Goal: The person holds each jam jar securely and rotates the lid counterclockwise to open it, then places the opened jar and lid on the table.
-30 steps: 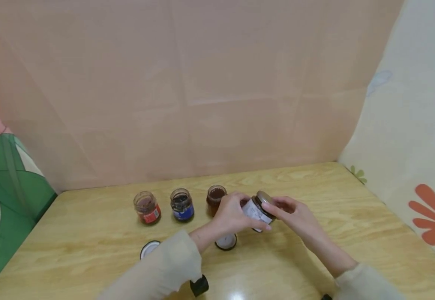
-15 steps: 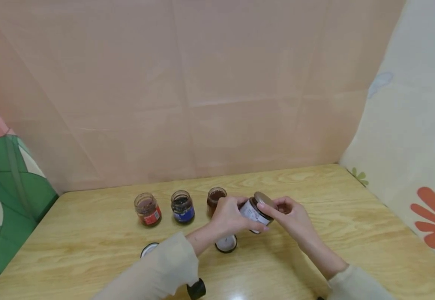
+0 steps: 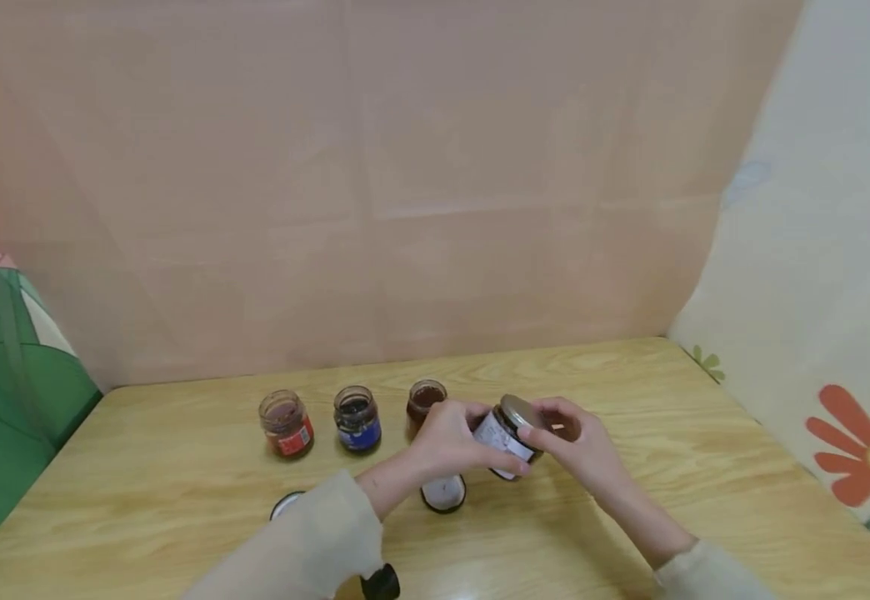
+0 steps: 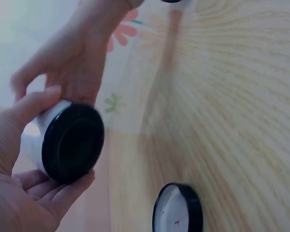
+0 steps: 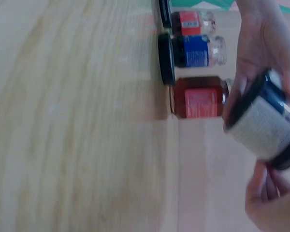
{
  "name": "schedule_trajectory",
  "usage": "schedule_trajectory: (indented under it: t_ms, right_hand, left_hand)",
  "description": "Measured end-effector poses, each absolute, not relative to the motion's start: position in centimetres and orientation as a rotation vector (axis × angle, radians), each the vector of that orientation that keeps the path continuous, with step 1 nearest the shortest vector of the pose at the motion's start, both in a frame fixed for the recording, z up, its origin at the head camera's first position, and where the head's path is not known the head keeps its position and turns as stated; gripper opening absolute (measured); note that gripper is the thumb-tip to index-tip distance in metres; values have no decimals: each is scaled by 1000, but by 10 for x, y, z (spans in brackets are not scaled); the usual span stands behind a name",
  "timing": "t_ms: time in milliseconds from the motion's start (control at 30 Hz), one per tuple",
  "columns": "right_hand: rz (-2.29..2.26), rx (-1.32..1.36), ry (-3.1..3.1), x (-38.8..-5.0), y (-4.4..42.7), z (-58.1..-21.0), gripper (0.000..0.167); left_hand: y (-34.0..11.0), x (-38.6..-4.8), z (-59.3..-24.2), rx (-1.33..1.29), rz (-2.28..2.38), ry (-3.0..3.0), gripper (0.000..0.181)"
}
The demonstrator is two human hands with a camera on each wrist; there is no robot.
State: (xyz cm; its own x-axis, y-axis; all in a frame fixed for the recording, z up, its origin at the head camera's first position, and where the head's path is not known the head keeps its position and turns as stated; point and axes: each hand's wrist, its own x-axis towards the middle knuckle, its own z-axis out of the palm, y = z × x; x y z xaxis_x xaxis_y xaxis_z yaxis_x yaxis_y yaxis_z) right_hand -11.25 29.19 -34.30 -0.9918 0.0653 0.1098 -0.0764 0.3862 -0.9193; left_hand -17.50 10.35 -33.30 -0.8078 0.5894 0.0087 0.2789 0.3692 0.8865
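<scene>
In the head view, a tilted jar (image 3: pixel 501 442) with a white label is held above the table. My left hand (image 3: pixel 450 437) grips its body, thumb along the front. The brownish metallic lid (image 3: pixel 522 413) sits on the jar's upper end, and my right hand (image 3: pixel 581 443) pinches its rim between thumb and fingers. From the left wrist, the jar's dark round base (image 4: pixel 73 143) faces the camera, with my left thumb and fingers around it. The right wrist view shows the jar's pale label (image 5: pixel 262 128) between both hands.
Three lidless jars stand in a row: one red-labelled (image 3: pixel 287 427), one blue-labelled (image 3: pixel 358 425), and one dark reddish-brown (image 3: pixel 425 400) partly behind my left hand. An upturned lid (image 3: pixel 443 494) lies in front, and another lid (image 3: pixel 285 502) shows partly behind my left sleeve.
The head view has shifted slightly, moving everything a little left and down in it. Both hands keep their hold on the tilted jar and lid; the table items stay put.
</scene>
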Motion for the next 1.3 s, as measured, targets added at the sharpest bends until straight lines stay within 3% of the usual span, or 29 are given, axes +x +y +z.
schedule_trajectory:
  t_ms: [133, 300, 633, 933, 1300]
  right_hand:
    - [1745, 137, -2549, -110, 295, -343, 48]
    - [1611, 97, -2633, -113, 291, -339, 53]
    - [1027, -40, -2593, -119, 275, -339, 42]
    - [1195, -37, -2555, -116, 281, -336, 36]
    - [1547, 356, -2409, -116, 294, -341, 46]
  left_hand:
    - [98, -175, -333, 731, 1409, 2276, 43]
    - [97, -174, -332, 746, 1440, 2328, 49]
    - [100, -172, -330, 798, 1426, 2455, 65]
    - [102, -170, -328, 830, 1356, 2495, 66]
    - [97, -176, -331, 820, 1434, 2315, 58]
